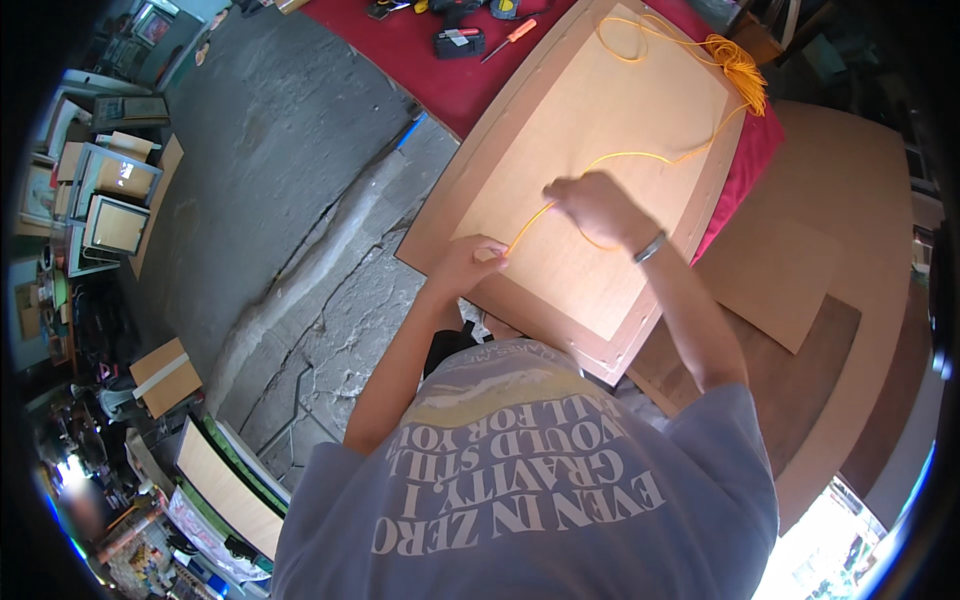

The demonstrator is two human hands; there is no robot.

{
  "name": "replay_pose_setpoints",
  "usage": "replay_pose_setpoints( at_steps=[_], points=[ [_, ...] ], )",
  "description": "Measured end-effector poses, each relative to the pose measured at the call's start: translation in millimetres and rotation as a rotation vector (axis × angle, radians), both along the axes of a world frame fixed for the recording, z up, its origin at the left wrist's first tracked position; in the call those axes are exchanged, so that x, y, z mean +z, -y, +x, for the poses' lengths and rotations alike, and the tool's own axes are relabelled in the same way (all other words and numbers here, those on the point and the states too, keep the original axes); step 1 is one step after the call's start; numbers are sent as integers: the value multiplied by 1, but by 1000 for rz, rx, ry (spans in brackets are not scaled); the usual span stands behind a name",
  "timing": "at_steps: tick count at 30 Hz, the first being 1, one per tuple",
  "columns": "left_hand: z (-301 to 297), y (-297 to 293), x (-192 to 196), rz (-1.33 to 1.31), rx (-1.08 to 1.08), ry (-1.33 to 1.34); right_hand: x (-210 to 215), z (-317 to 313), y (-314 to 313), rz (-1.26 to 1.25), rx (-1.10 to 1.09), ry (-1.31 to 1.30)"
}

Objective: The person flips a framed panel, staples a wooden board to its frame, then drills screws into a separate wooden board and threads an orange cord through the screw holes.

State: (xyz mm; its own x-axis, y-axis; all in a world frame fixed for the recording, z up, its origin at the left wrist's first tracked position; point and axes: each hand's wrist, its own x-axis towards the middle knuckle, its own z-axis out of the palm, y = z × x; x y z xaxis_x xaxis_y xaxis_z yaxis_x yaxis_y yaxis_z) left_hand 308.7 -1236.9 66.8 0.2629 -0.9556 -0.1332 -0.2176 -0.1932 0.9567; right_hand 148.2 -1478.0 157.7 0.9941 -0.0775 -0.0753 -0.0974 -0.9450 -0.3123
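Observation:
A large flat framed panel (pixel 560 180) lies before me, with a brown border around a lighter middle. Over its near left edge, my left hand (pixel 472 265) pinches a yellow cord (pixel 527 228). My right hand (pixel 600 208), fingers closed, grips the same cord a little farther right, and a short stretch runs between the two hands. From the right hand the cord trails across the panel to a loose coiled bundle (pixel 738 75) at its far right corner. A thin loop of it also hangs below my right hand.
A red cloth-covered table (pixel 400 50) carries a screwdriver (pixel 510 40), a black battery pack (pixel 459 43) and other tools beyond the panel. Brown boards (pixel 800 230) lean or lie to the right. Frames (pixel 115 222) stack at the far left, with a cardboard box (pixel 166 378) on the cracked floor.

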Motion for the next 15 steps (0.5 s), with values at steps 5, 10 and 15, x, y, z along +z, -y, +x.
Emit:
replay_pose_setpoints(
  at_steps=[5, 10, 15],
  points=[
    [-7, 51, 79, 91, -121, 163, 131, -26, 49, 95, -89, 139],
    [-26, 98, 139, -103, -310, 272, 237, -66, 48, 57, -152, 232],
    [-30, 118, 192, -278, -327, 357, 309, -110, 39, -79, -261, 288]
  ],
)
